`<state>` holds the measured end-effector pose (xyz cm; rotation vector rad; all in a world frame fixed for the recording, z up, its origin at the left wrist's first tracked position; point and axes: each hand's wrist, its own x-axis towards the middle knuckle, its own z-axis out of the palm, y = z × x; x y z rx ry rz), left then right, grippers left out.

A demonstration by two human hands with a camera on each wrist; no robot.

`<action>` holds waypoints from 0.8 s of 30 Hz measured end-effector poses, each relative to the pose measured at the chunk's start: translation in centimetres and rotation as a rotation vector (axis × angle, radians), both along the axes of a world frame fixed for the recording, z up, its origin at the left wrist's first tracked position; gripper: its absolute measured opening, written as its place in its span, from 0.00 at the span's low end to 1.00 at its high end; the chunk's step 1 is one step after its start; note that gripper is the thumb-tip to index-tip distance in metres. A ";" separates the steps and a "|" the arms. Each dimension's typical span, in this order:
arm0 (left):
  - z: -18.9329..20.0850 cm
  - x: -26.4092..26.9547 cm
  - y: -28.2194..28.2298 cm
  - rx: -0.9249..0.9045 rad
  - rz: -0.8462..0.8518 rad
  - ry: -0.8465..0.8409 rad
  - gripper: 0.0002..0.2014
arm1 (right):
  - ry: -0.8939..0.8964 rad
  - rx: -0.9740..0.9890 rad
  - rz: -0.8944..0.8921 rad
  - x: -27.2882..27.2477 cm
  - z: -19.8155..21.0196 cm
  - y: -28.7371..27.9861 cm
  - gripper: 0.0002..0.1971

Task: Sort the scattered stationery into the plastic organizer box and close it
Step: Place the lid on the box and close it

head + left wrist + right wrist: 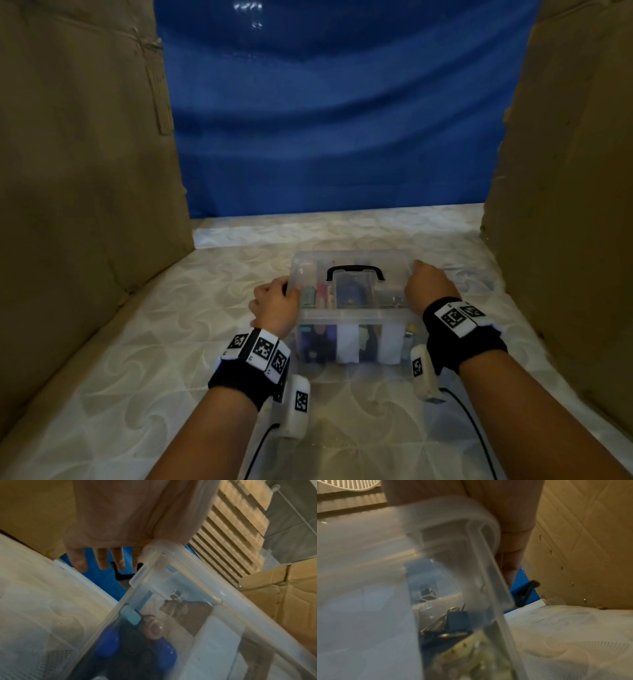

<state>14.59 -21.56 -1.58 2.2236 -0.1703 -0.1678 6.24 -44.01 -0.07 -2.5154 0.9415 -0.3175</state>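
Observation:
A clear plastic organizer box (352, 346) stands on the table in front of me, with its clear lid (363, 294) and black handle (354, 272) lying over the top. My left hand (274, 305) grips the lid's left edge. My right hand (428, 284) grips its right edge. In the left wrist view the lid corner (171, 563) sits against my left hand (102, 558), and blue-handled scissors (109, 643) and a tape roll (154, 627) show inside. In the right wrist view the lid (471, 536) is blurred beside my right hand (510, 520), above blue binder clips (457, 619).
Tall cardboard walls stand at the left (85, 171) and right (565, 171). A blue sheet (342, 120) hangs behind. The box rests on a pale swirl-patterned tablecloth (171, 377). A black clip (527, 591) sits at the sheet's lower corner.

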 end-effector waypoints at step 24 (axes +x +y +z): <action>1.8 -0.6 -1.9 0.204 -0.191 -0.091 0.55 | -0.038 0.169 -0.024 0.3 -0.8 -0.4 0.25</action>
